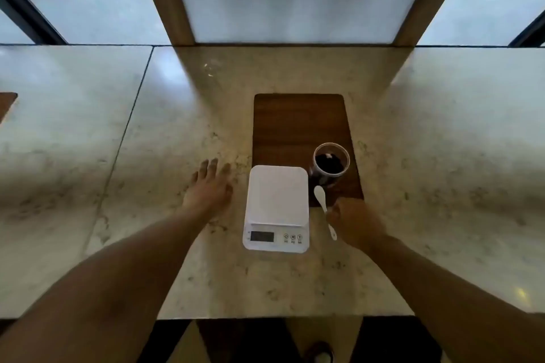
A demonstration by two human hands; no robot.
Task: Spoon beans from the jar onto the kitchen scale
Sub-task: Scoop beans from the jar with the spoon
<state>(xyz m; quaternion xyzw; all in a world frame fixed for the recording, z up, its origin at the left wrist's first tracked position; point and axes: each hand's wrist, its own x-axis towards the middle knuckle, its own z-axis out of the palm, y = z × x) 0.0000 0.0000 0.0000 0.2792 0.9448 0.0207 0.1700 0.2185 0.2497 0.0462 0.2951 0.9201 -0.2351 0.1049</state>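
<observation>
Your left hand [208, 188]: it lies flat on the marble countertop [442, 141], palm down, fingers spread and pointing away from you, holding nothing. It sits just to the left of the scale, apart from it.
Your right hand [355, 222]: it is curled into a loose fist around the white spoon [323, 209], pinching the handle about midway along.
Spoon: the bowl points away from you, toward the jar, and the handle's tail sticks out below your fist toward the table's near edge. The bowl looks bare; it hangs near the base of the jar, between the jar and the scale's right edge. Whether it touches the board you cannot tell from this view.
Jar [330, 165]: it is a clear, open-topped jar standing upright on the near right part of the wooden board [295, 124], just beside the scale's far right corner.
Beans [328, 166]: they show as a dark mass inside the jar, filling the lower part, with a small pale patch on top that is too blurred to identify.
Kitchen scale [277, 206]: it is white, set partly on the board's near left end and partly on the countertop. Its weighing platform shows only plain white surface. The display [262, 236] and three round buttons face you; the readout is too dim to read.
</observation>
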